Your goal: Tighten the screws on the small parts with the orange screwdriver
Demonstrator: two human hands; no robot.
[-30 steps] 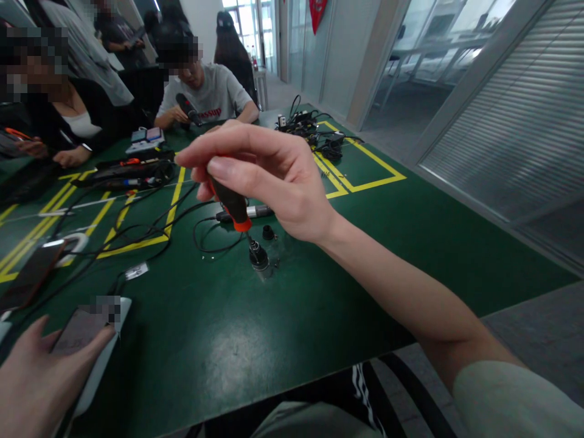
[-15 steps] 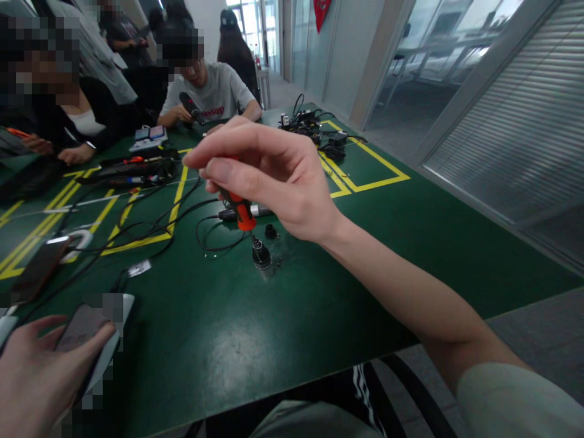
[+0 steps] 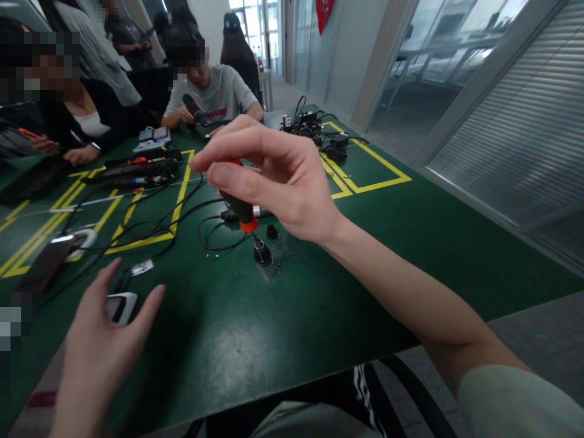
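My right hand (image 3: 292, 188) is closed around the handle of a black and orange screwdriver (image 3: 243, 210), fingers and thumb near its top. The screwdriver's shaft points down to a small black part with a clear lower end (image 3: 263, 255), upright on the green table (image 3: 319, 316). Beside it sits a small black cap (image 3: 272, 232). A dark, silver-ended cylindrical device with a cable (image 3: 230, 215) lies behind, partly hidden by my right hand. My left hand (image 3: 103, 331) is open, thumb and fingers spread, in front of a white-edged device (image 3: 129, 304) that it partly covers.
A phone (image 3: 45, 258) and black cables (image 3: 150, 228) lie at left. Tool cases (image 3: 137, 170) are farther back. Tangled cables and adapters (image 3: 314, 128) sit at the far end. Yellow tape (image 3: 383, 182) marks the table. Two people (image 3: 223, 91) sit across, holding things.
My left hand has let go of the phone-like, white-edged device and moved right, its fingers now spread. My right hand stays on the screwdriver, whose handle looks slightly turned.
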